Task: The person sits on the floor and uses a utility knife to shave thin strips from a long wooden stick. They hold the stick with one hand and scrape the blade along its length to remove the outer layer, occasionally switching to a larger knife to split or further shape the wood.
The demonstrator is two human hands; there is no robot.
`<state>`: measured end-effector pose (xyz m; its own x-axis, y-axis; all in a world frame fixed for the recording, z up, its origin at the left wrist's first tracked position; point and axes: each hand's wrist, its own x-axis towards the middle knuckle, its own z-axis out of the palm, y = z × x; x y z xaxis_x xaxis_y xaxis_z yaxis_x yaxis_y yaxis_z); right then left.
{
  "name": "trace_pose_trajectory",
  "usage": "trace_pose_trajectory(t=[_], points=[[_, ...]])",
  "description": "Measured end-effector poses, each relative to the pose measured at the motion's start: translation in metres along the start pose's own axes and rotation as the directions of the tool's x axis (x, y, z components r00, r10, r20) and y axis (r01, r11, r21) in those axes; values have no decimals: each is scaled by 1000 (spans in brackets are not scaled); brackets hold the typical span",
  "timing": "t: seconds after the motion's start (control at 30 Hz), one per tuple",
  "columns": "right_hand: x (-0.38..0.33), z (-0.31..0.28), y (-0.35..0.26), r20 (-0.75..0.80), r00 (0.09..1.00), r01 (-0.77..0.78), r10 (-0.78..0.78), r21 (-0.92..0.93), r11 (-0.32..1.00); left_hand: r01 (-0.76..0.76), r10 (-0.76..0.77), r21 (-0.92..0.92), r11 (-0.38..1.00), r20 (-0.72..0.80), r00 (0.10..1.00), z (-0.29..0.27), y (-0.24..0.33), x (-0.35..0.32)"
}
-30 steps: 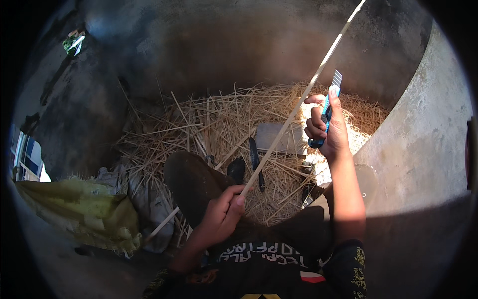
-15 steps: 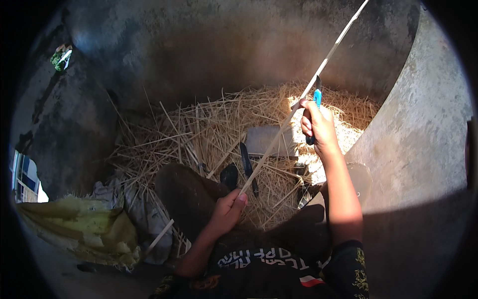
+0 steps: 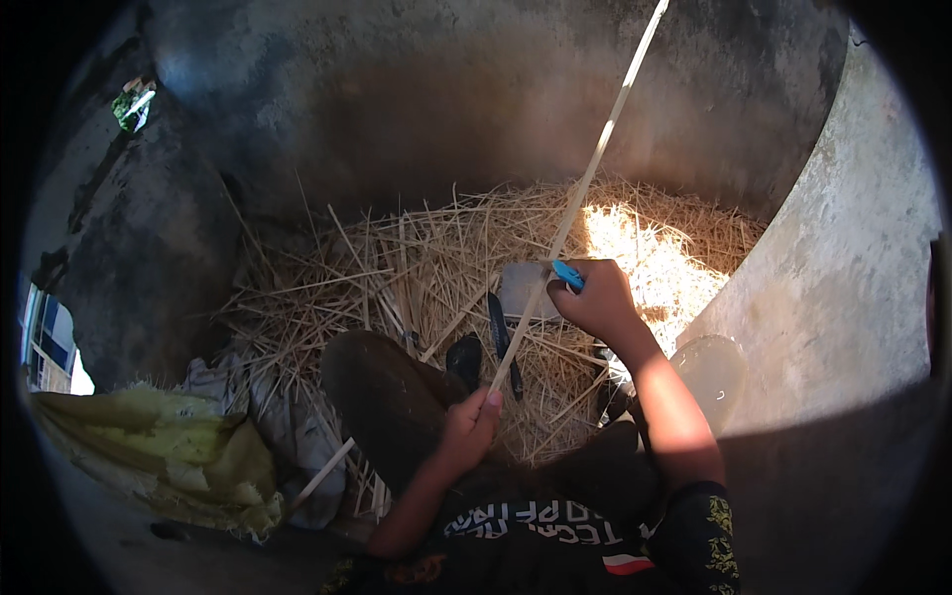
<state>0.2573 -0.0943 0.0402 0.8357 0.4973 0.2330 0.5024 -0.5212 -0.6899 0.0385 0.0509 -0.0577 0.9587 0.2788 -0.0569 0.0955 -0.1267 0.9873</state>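
A long, pale strip of bamboo or wood (image 3: 602,149) slants from my lap up past the top of the view. Its lower end is gripped in my left hand (image 3: 466,433), fingers closed and thumb along it. My right hand (image 3: 601,300) is wrapped round a blue-and-black box cutter (image 3: 567,275) at the strip's middle. The cutter's front lies against or just over the strip; its blade is hard to make out. Below, between my legs, a dark, long, knife-shaped object (image 3: 498,322) lies near a flat grey block (image 3: 523,288).
Straw-like shavings and thin strips (image 3: 416,263) cover the floor. A curved concrete wall (image 3: 476,99) surrounds me, with its lighter side (image 3: 823,258) on the right. A torn yellowish sack (image 3: 159,446) lies at the left. A loose pale stick (image 3: 325,468) lies beside it.
My right hand has come down and left along the strip, turning the cutter from upright to pointing left. The strip stands a little steeper. My left hand keeps its hold.
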Motion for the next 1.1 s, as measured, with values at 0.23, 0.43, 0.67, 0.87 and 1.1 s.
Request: trace_pose_trajectory(t=[0.23, 0.43, 0.67, 0.87, 1.1], points=[[2, 39, 16, -185, 876, 336, -446, -430, 838, -39, 34, -67, 997, -68, 997, 3, -3, 0], [22, 32, 19, -279, 938, 5, -204, -580, 815, -149, 207, 311, 938, -160, 965, 7, -8, -3], [73, -53, 42, -384, 915, -224, -125, -740, 635, -194, 241, 395, 898, -74, 968, 7, -7, -8], [38, -5, 43, -206, 946, 35, -251, -701, 712, -161, 201, 286, 945, -116, 973, 11, -3, -6], [22, 32, 40, 112, 979, 199, -170, -718, 668, -147, 224, 442, 885, -127, 966, 9, -9, -3]])
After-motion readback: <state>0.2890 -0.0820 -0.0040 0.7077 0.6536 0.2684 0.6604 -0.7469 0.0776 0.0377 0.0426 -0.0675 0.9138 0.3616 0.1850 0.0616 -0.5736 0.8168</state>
